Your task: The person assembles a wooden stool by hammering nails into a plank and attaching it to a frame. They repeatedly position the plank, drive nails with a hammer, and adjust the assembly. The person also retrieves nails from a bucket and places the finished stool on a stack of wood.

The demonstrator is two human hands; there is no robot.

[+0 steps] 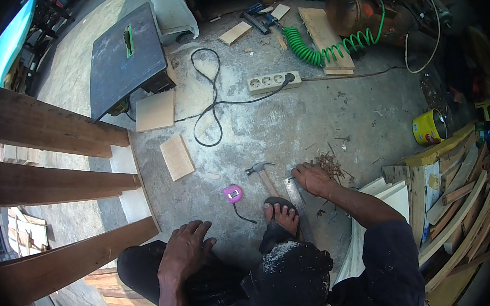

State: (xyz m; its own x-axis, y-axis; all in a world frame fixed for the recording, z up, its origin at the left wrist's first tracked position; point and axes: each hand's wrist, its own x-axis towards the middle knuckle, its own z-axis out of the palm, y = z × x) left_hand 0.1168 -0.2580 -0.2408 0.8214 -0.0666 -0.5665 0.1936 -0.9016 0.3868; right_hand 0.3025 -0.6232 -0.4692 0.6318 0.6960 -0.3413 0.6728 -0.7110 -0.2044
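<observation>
Left of the right hand (313, 180), its fingers curling, contents indiscernible, a claw hammer (267, 181) is lying, handle slanting bodyward; the farther left hand (186, 249) is resting, fingers extended.

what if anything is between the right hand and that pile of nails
Nothing visible: the nail pile lies right beside the right hand. The long metal strip is on the hand's other side, out of that path.
</observation>
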